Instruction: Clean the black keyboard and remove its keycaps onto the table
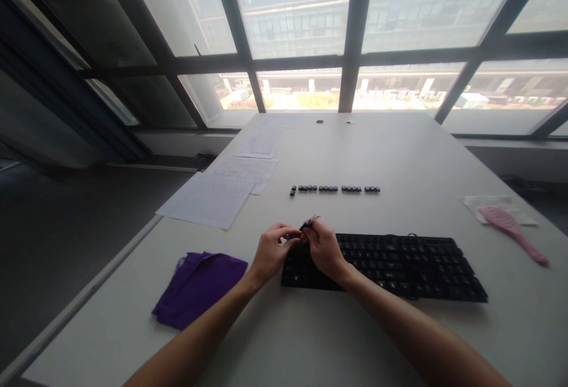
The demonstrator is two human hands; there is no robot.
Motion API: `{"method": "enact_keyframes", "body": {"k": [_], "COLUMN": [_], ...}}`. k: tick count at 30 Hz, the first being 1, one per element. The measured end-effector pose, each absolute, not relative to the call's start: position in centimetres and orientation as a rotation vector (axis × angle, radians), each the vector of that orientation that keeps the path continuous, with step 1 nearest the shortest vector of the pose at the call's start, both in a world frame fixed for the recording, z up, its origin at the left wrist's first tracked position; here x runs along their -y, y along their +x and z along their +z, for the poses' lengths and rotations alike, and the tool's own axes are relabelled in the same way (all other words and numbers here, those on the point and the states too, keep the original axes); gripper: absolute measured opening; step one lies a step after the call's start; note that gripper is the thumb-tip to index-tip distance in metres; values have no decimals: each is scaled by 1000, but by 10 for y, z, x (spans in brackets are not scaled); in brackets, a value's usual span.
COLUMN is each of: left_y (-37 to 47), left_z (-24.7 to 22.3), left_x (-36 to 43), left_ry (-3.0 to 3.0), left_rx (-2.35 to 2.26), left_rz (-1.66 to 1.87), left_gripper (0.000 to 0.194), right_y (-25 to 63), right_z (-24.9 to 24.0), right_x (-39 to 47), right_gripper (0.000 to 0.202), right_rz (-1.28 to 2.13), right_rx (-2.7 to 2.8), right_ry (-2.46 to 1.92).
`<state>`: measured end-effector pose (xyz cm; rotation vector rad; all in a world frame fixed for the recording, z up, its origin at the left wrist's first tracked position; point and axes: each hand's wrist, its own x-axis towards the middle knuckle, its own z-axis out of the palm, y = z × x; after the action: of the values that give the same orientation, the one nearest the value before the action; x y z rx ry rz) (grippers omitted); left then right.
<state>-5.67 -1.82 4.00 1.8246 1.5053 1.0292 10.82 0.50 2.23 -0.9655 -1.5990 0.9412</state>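
Observation:
Above the left end of a black keyboard (399, 265), my two hands meet. The fingers of my left hand (276, 252) are pinched together at a small dark piece, too small to make out. My right hand (323, 246) is closed on a small tool (316, 216) with a pale metallic tip that sticks out above the fingers. Beyond the hands, small black keycaps (328, 189) lie in a row of short groups, with one more just below the row's left end.
A folded purple cloth (199, 287) lies left of my left hand. Printed papers (213, 197) spread along the table's left edge. At the right, a pink brush (510, 227) rests partly on a clear plastic bag (528, 216). Windows stand behind the white table (399, 156).

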Motion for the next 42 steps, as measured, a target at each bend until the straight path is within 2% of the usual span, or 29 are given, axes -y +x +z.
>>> {"method": "enact_keyframes", "body": {"k": [2, 6, 7, 10, 11, 16, 21, 27, 42], "left_y": [-56, -55, -56, -58, -59, -64, -75, -74, -69], "left_z": [41, 38, 37, 37, 38, 45, 33, 11, 8], "left_x": [15, 9, 9, 8, 7, -3, -39, -67, -93], "left_ry": [1838, 1859, 1893, 2056, 2100, 2026, 1825, 1922, 1968], "left_rx": [-1463, -1380, -1373, -1347, -1334, -1301, -1552, -1743, -1874], "left_rz": [1035, 1092, 1106, 1090, 1081, 1079, 1094, 985, 957], "left_gripper": [17, 44, 41, 16, 15, 15, 18, 13, 16], "right_y": [109, 110, 110, 109, 109, 109, 109, 109, 109], "right_z": [23, 23, 23, 21, 20, 20, 19, 17, 22], "right_x": [-5, -7, -9, -12, -13, -14, -14, -14, -12], "right_gripper": [23, 21, 21, 23, 23, 25, 25, 24, 22], "right_rz": [916, 995, 1017, 1062, 1073, 1092, 1091, 1098, 1110], "right_rx": [1557, 1399, 1357, 1278, 1266, 1225, 1220, 1218, 1258], "right_ry": [-1003, -1086, -1094, -1093, -1091, -1079, -1081, -1068, -1056]}}
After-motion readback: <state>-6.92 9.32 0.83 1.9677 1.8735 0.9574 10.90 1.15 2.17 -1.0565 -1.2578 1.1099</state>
